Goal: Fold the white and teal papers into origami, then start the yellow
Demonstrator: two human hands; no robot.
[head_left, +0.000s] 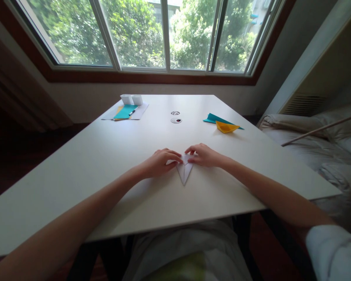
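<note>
A white folded paper point(184, 171) lies on the white table point(105, 156), its narrow point aimed toward me. My left hand point(160, 162) presses on the paper's upper left part with curled fingers. My right hand point(203, 155) pinches and presses the upper right part. The fingertips of both hands nearly meet over the paper's top edge. Most of the paper's upper half is hidden under my hands.
A yellow folded paper boat point(226, 127) sits on a teal paper point(213, 118) at the far right. At the far left lie teal and white sheets point(125, 112) with a pen and two white cups point(131, 99). A bed point(318, 144) stands right of the table.
</note>
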